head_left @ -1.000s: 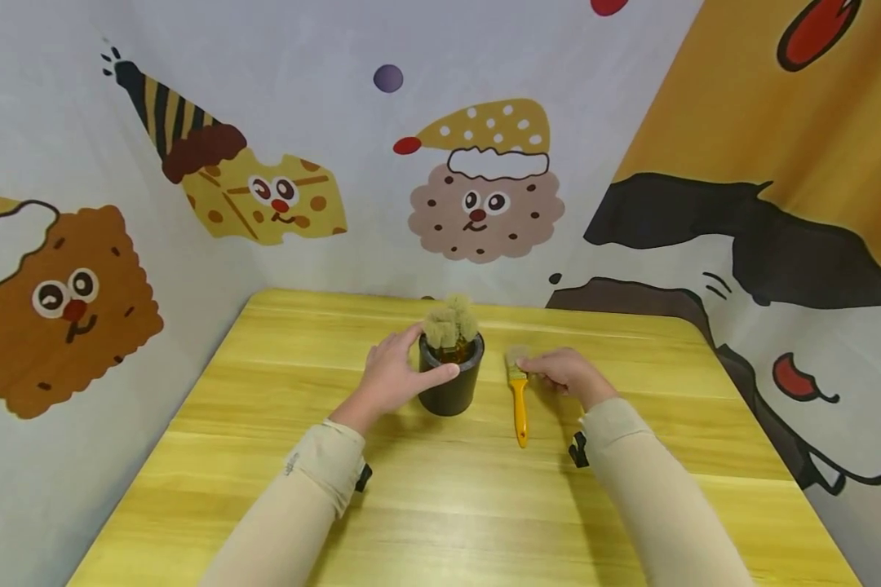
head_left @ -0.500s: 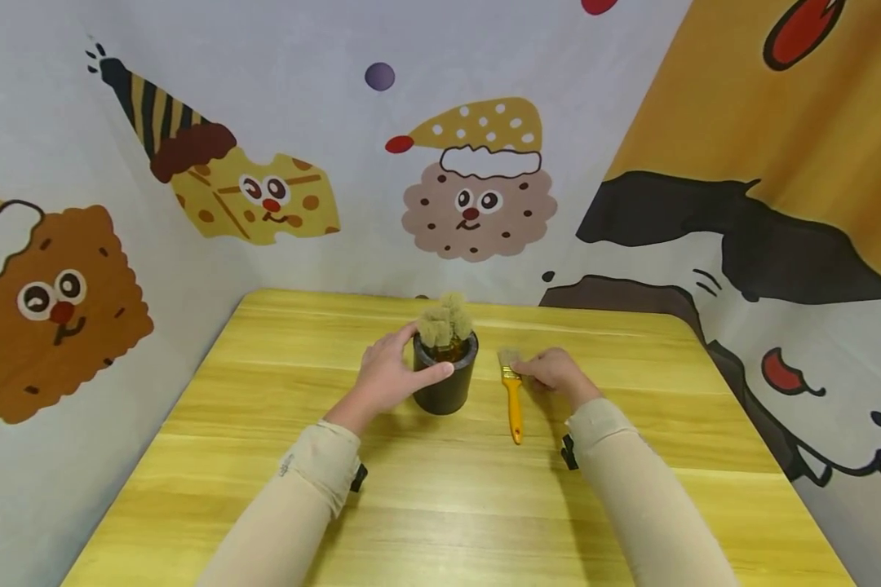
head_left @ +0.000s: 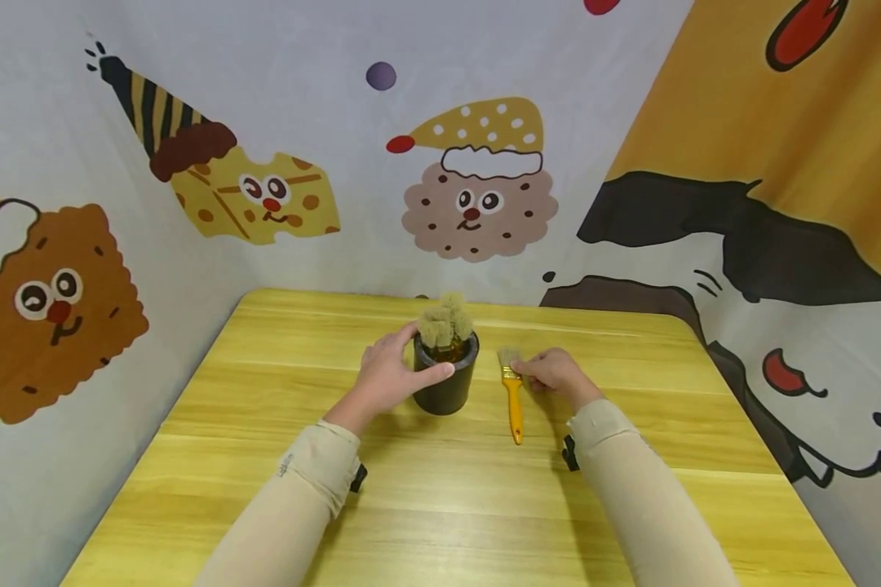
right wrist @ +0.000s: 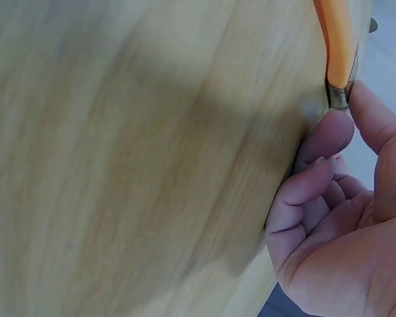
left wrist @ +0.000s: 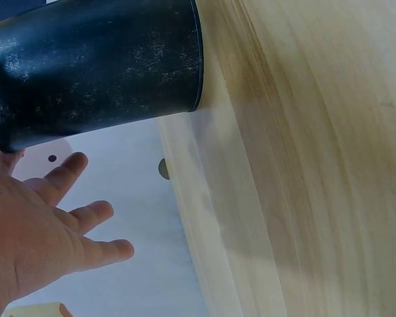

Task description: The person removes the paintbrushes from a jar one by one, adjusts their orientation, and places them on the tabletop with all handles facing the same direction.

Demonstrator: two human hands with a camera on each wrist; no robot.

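Backdrop [head_left: 323, 98] of cartoon cheese and biscuits takes up most of the view, and below it stretches the yellow wood-grain table [head_left: 440, 505]. Mid-table, upright, stands the dark pot [head_left: 440, 398] with its pale, fuzzy plant [head_left: 444, 326]. And the left hand [head_left: 391, 377] has it! Thumb along the near side of the rim, index finger at the far left, holding the pot between them; the left wrist view shows the other three fingers spread free. Across to the right hand [head_left: 558, 373], thumb and index pinching the brush [head_left: 512, 396] around its metal band; the brush lies just beside the pot, orange handle towards the person. It looks like the steady-and-grasp stage, and the next move probably calls for a firm lift of the brush with the pot kept still. Changes since half a second ago? Next to none: hands, pot and brush match their earlier places.
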